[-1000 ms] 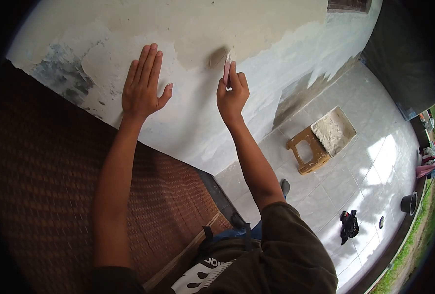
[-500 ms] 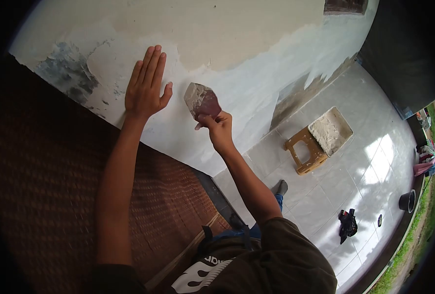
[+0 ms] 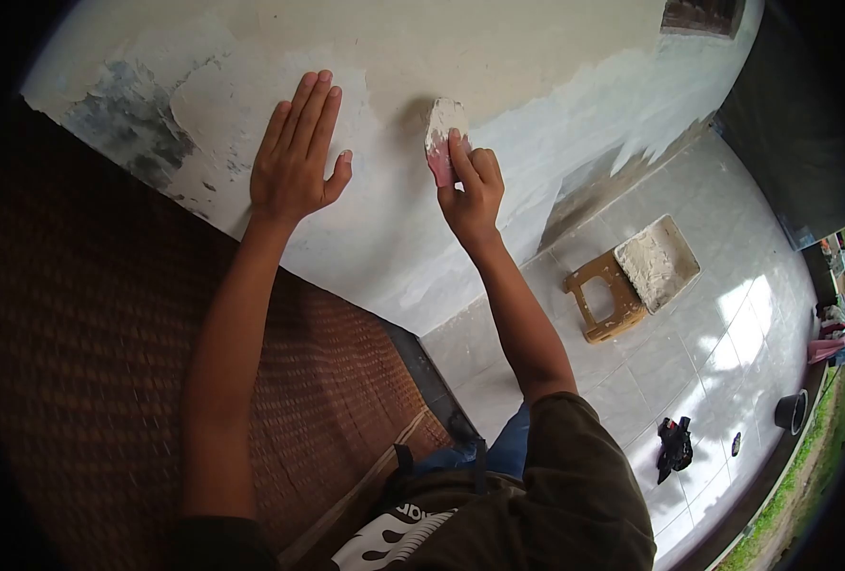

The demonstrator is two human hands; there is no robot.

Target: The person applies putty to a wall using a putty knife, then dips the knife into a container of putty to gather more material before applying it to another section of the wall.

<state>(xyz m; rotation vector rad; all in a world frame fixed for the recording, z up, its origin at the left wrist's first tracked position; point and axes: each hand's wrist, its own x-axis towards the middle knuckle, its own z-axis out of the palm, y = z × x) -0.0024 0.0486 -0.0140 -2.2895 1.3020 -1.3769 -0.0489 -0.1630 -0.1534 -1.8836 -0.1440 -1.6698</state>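
Observation:
My left hand (image 3: 296, 157) lies flat against the wall (image 3: 384, 219), fingers stretched upward and the thumb apart, holding nothing. To its right, my right hand (image 3: 473, 190) grips a putty scraper (image 3: 444, 143), with the index finger pressed along its face. Pale paste coats the scraper's upper part; its lower part is reddish. The scraper is at the wall, near the border between the white skimmed area and the beige paint; whether its edge touches is hard to tell. Left of my left hand is a dark, peeling patch (image 3: 137, 128).
A tray of white putty (image 3: 686, 262) rests by a tan plastic stool (image 3: 620, 326) on the tiled floor (image 3: 622, 385). A woven brown panel (image 3: 108, 333) fills the lower left. A black bundle (image 3: 674, 447) and a dark bucket (image 3: 791, 412) are at the right.
My right hand has moved up and right with the scraper, turning it so its paste-coated face shows. My left hand stays flat on the wall. The view has shifted slightly.

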